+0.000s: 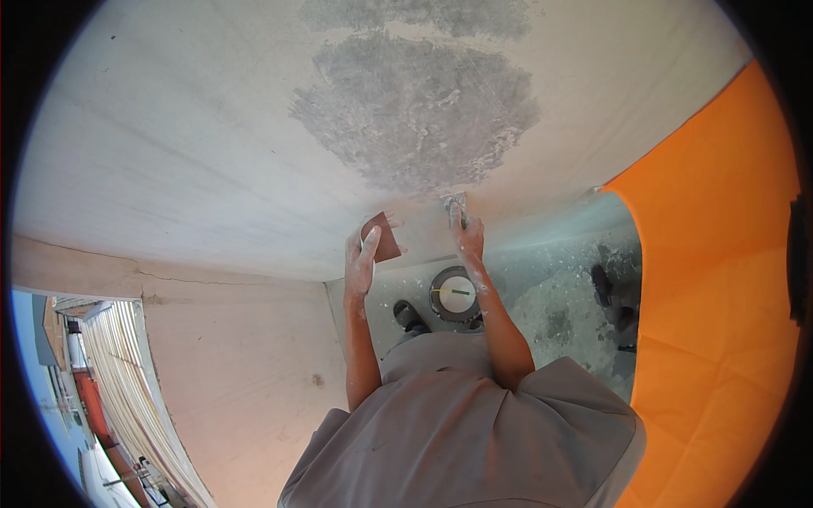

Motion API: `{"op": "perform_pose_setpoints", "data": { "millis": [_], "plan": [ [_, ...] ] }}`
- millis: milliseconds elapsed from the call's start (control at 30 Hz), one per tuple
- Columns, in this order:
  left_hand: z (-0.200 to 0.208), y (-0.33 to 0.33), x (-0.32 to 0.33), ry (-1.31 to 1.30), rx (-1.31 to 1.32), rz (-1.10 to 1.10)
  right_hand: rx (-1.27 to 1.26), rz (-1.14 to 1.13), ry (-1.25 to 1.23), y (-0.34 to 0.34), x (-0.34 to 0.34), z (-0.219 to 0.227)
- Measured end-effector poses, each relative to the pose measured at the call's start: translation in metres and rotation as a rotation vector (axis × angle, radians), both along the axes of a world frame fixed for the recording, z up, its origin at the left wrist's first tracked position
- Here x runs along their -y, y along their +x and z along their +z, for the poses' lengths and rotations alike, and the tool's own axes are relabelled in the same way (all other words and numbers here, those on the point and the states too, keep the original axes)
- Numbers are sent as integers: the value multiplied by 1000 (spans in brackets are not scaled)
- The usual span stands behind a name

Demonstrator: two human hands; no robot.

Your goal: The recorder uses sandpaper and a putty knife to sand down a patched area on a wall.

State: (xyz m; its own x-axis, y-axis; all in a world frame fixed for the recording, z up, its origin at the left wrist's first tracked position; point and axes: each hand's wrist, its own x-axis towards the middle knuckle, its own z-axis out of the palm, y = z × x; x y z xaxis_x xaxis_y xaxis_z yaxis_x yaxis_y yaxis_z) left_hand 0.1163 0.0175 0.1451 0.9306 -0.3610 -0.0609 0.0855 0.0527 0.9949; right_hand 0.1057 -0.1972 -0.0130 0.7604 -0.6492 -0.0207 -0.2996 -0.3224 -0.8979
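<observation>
My left hand (359, 264), dusted with white, grips a flat reddish-brown rectangular sheet (386, 238), thumb on the near face and fingers behind it. What the sheet is made of I cannot make out. In my right hand (468, 239), also smeared white, is a putty knife (454, 200), its blade at the wall just under the grey patch. The pale wall (203, 169) rises before me, with a large rough grey patch (415, 110) in its middle and another grey patch (432, 15) above. Whether the blade touches the wall is unclear.
Near my feet stands a dark round bucket (440, 311) with white inside and a thin yellow-and-dark tool across it. White splatters mark the floor (550, 296). Dark objects (622, 309) lie at the right, beside an orange sheet (703, 296). An opening (110, 381) is at the left.
</observation>
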Motion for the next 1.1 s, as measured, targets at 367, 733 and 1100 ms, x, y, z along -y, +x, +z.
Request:
{"op": "perform_pose_setpoints", "data": {
  "millis": [367,733,1100],
  "plan": [
    [4,-6,-20,-21,-13,61,261,56,1128,0,-41,52],
    [1,-23,-23,6,-52,81,121,244,1333,-6,-29,53],
    [-3,-33,-28,-51,-82,86,68,40,462,2,-26,13]
  ]
}}
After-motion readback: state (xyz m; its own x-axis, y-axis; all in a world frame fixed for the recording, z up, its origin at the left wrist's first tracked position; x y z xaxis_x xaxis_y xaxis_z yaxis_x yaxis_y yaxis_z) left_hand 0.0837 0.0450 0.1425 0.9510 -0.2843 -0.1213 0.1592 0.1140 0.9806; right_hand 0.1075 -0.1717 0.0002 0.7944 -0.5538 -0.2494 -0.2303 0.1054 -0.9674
